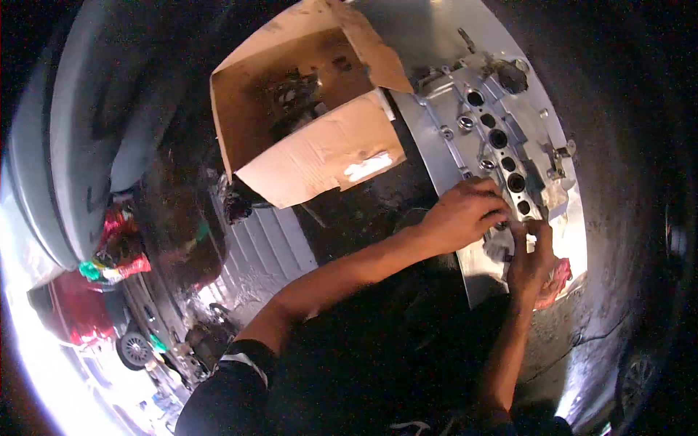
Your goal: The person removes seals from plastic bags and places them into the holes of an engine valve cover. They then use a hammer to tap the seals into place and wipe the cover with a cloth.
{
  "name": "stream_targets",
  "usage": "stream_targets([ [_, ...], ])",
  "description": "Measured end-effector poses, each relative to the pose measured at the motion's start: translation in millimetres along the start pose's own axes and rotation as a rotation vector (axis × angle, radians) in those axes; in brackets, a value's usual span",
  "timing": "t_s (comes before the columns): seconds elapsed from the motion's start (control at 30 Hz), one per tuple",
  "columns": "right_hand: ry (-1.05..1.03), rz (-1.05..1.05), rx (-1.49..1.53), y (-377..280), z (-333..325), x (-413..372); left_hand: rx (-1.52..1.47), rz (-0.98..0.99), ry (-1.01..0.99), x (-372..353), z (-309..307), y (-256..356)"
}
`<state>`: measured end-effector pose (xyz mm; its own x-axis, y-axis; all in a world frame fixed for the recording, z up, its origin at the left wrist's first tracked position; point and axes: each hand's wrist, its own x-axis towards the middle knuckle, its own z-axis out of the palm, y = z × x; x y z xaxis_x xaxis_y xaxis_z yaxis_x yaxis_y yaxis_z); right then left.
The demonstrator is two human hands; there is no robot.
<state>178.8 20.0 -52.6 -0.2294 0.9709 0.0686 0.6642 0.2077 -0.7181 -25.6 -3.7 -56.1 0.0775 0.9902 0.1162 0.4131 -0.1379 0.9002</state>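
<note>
A silver metal intake manifold, with a row of dark round and oval ports facing up, lies on a pale metal sheet. My left hand is at its near end, fingers curled and pinched together; what they hold, if anything, is hidden. Close beside it, my right hand has its thumb and fingers bent around the manifold's near end. A red cloth shows beneath and to the right of that hand. Greyish crumpled material sits between my hands.
An open cardboard box with dark metal parts inside stands left of the manifold. A small metal bracket lies on the sheet's right side. Farther left are a red car, a wheel and a ridged grey panel.
</note>
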Motion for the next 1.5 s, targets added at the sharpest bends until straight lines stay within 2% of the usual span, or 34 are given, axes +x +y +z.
stream_targets([
  [0.1, 0.129, -0.083, -0.070, 1.3, 3.0, -1.3, 0.026, -0.134, -0.030, -0.1, 4.0, 4.5],
  [0.13, 0.268, -0.168, -0.098, -2.5, 7.6, 1.4, 0.004, -0.168, 0.038, -0.8, 10.8, 1.6],
  [0.17, 0.243, -0.013, -0.112, -10.0, 2.9, -5.2, 0.019, -0.166, 0.061, -1.1, 15.1, -2.7],
  [0.23, 0.189, -0.189, -0.202, 6.4, 5.0, -5.2, -0.006, -0.176, 0.141, -2.4, 13.4, 0.1],
  [0.27, 0.136, -0.215, -0.154, 11.8, 9.4, -5.6, -0.071, -0.171, 0.127, -3.1, 12.7, 1.8],
  [0.37, 0.013, -0.084, -0.037, -2.1, 16.7, -3.2, -0.125, -0.183, 0.110, -4.5, 20.6, -2.5],
  [0.43, 0.043, -0.016, 0.197, -2.9, 26.2, -4.8, -0.178, -0.328, 0.011, -8.1, 16.1, -5.0],
  [0.5, 0.118, -0.026, -0.019, -24.2, 22.9, -2.3, -0.087, -0.429, -0.052, -6.0, 8.1, 3.7],
  [0.57, 0.110, -0.117, -0.038, -12.3, 27.6, -2.9, -0.195, -0.362, 0.097, -10.9, 17.9, -3.1],
  [0.6, 0.061, -0.036, 0.034, -9.7, 32.1, -4.5, -0.265, -0.456, 0.063, -11.2, 18.8, -2.9],
  [0.67, -0.002, 0.045, 0.145, -10.5, 36.5, -6.8, -0.183, -0.443, 0.011, -12.0, 13.2, -4.1],
  [0.8, -0.012, 0.043, 0.212, -9.0, 40.3, -4.3, -0.228, -0.529, -0.019, -9.9, 9.9, -3.0],
  [1.0, 0.002, 0.022, 0.207, -10.2, 38.8, -1.2, -0.217, -0.458, 0.058, -7.0, 13.7, -6.3],
  [1.1, -0.016, -0.023, 0.175, -6.7, 34.9, -0.2, -0.242, -0.537, 0.015, -0.5, 9.6, 1.2],
  [1.27, -0.091, 0.009, 0.216, -5.0, 32.9, -0.5, -0.328, -0.510, -0.022, -1.7, 15.0, -10.0],
  [1.4, -0.058, 0.072, 0.291, -6.4, 39.1, -1.7, -0.198, -0.571, -0.112, 3.9, 10.0, -0.5],
  [1.5, -0.024, 0.060, 0.230, -9.0, 42.4, -1.8, -0.313, -0.608, -0.105, -4.0, 15.3, -7.4],
])
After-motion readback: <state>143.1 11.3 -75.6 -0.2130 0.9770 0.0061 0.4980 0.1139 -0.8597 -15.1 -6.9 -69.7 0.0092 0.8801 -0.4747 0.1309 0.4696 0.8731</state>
